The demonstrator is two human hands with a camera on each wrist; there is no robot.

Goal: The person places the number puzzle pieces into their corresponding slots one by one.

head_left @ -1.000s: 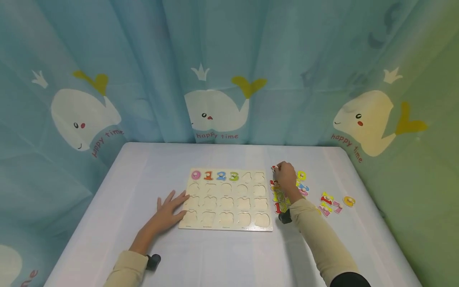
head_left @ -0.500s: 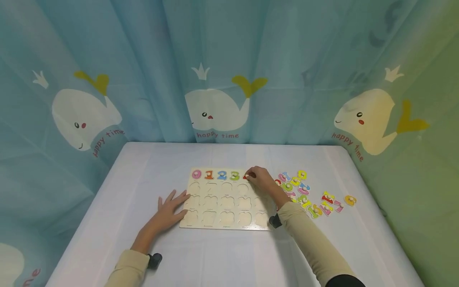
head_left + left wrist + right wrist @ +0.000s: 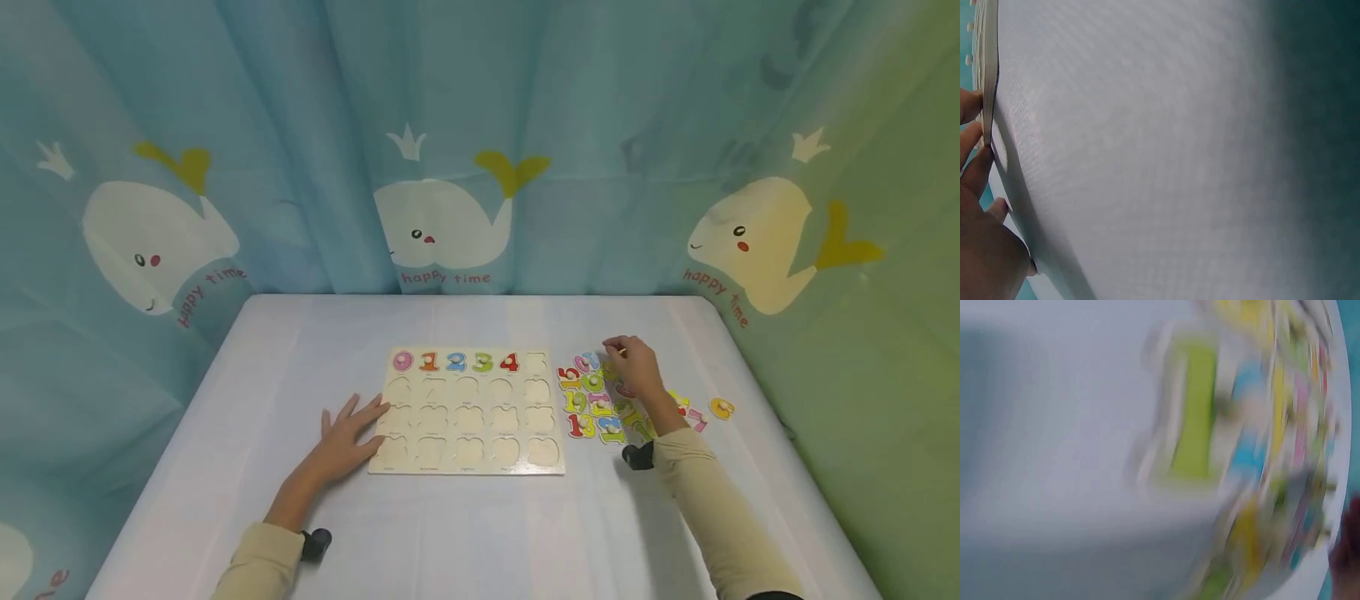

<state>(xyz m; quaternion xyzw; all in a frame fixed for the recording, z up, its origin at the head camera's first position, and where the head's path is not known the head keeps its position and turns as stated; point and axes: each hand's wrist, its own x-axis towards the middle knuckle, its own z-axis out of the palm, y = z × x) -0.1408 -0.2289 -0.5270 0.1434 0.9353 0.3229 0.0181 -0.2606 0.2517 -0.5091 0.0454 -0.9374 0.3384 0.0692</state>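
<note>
A wooden number puzzle board (image 3: 378,467) lies on the table, with pieces 0, 1, 2, 3 and a red 4 (image 3: 509,362) in its back row. My left hand (image 3: 341,446) rests on the board's left edge, fingers spread; the left wrist view shows fingertips (image 3: 972,106) against that edge. My right hand (image 3: 636,368) is over the loose number pieces (image 3: 600,405) right of the board, fingers bent, thumb near the index finger. I cannot tell whether a piece is between them. The right wrist view is blurred, with pieces below the hand (image 3: 1347,544).
A red 15 piece (image 3: 570,377) lies beside the board's right edge. Pink pieces (image 3: 696,419) and an orange piece (image 3: 722,407) lie farther right. Behind the white table (image 3: 450,533) hangs a whale-print curtain (image 3: 315,208).
My right hand moved from the loose pieces to the board's back row with the red 4, then back right over the pieces. The 4 now sits in the board. My left hand stays at the edge.
</note>
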